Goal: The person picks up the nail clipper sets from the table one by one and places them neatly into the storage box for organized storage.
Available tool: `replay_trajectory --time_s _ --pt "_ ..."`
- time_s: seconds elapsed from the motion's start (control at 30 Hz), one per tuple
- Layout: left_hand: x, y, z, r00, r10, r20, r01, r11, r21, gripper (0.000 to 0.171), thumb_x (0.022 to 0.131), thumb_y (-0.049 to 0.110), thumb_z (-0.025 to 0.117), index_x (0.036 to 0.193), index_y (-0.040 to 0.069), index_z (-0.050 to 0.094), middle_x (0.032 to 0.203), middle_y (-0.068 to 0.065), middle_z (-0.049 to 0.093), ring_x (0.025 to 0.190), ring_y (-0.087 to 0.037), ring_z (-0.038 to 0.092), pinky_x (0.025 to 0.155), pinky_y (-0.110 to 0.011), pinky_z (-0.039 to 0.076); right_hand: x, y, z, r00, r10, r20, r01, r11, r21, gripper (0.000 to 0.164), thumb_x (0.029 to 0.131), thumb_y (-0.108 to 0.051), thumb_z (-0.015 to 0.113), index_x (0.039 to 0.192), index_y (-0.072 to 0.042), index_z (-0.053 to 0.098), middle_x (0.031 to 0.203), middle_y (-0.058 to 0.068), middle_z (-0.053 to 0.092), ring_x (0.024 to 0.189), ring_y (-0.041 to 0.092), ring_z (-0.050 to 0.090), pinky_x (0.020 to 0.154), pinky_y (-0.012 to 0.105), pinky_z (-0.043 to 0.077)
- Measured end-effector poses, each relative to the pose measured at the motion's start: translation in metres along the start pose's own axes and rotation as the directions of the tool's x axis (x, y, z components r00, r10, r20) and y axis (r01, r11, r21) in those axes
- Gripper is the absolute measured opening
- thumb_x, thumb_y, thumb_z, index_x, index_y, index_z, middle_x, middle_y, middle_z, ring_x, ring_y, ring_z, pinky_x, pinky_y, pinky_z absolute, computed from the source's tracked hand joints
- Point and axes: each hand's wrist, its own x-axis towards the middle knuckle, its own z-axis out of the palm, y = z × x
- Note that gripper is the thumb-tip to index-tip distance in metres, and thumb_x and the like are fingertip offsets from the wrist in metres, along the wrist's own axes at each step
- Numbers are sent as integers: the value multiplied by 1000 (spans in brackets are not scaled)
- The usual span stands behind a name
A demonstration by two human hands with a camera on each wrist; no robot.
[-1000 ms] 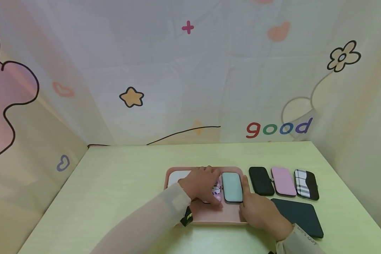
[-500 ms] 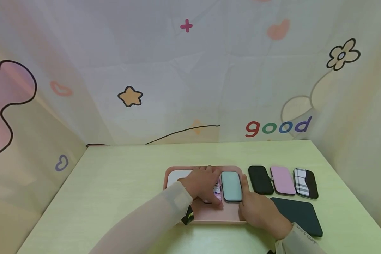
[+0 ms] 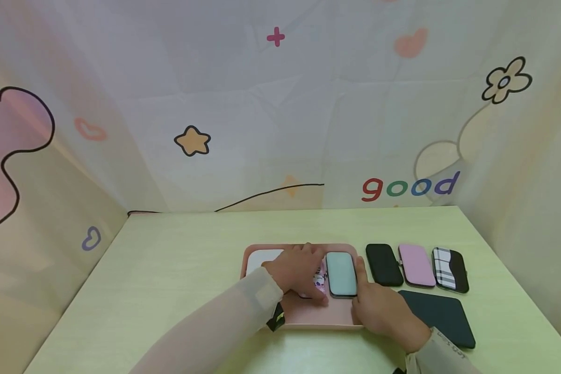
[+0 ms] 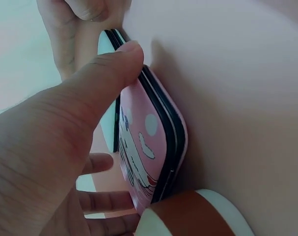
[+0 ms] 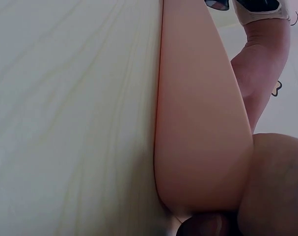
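A shallow pink tray (image 3: 318, 316) holds several flat, rounded hinged cases. My left hand (image 3: 295, 271) reaches over a pink patterned case (image 4: 149, 128) in the tray's middle, thumb on its near edge and fingers at its far side; the hand covers most of it in the head view. Just right of it lies a mint-green case (image 3: 341, 274). On the left a white case (image 3: 262, 261) is partly hidden by my left hand. My right hand (image 3: 381, 307) holds the tray's right wall, index finger stretched along the rim and thumb inside.
Right of the tray a black case (image 3: 384, 265), a plain pink case (image 3: 417, 266) and a plaid-and-black case (image 3: 451, 270) lie in a row. Before them rests a flat dark rectangular piece (image 3: 441, 318), partly behind my right hand. A patterned curtain (image 3: 243, 104) stands behind the table.
The head view has shifted very slightly. Both hands, the tray and the cases stay in place.
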Motion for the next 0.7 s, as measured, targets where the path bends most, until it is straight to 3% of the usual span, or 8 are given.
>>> replay_trajectory --time_s 0.17,0.5,0.7 --pt "-2 2 -1 1000 -10 4 10 1000 11 104 71 74 72 153 21 37 148 -5 49 133 -27 49 117 -44 34 0 0 0 1000 -8 -10 8 1000 -13 88 96 -22 46 159 -7 -12 62 1 53 47 17 47 44 32 32" --pt "-9 3 -4 1000 8 27 -11 995 101 83 75 67 75 138 17 55 147 -2 49 132 -23 47 115 -39 37 -3 0 -2 1000 -10 -12 9 1000 -21 89 96 -21 46 159 -9 -15 61 1 53 47 17 47 44 33 33" --pt "-11 2 -3 1000 9 27 -11 997 81 79 77 63 76 139 17 56 148 -2 49 134 -23 45 115 -39 37 -4 -2 -2 1000 -15 -2 15 1000 -24 89 96 -20 47 159 -9 -15 61 1 53 47 17 48 44 32 33"
